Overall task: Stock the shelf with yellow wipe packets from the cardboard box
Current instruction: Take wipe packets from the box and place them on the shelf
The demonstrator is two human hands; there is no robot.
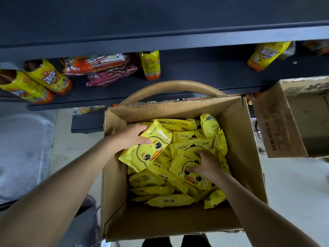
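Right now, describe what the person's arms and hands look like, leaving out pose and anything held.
Both arms are bare along their whole visible length: no sleeves show anywhere in the frame. The left hand and right hand wear no gloves. No ring, watch, bracelet or wristband is visible on either hand or wrist. The fingernails that show look short and unpainted. No markings or tattoos show on either forearm.

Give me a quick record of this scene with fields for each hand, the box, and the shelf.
left hand: grips a duck-face wipe packet, lifted above the pile
right hand: fingers on another duck-face packet lying in the pile
cardboard box: open, many yellow packets inside, bare bottom at the near side
shelf: holds yellow-labelled bottles and snack bags; no wipe packets seen
second box: at right, open
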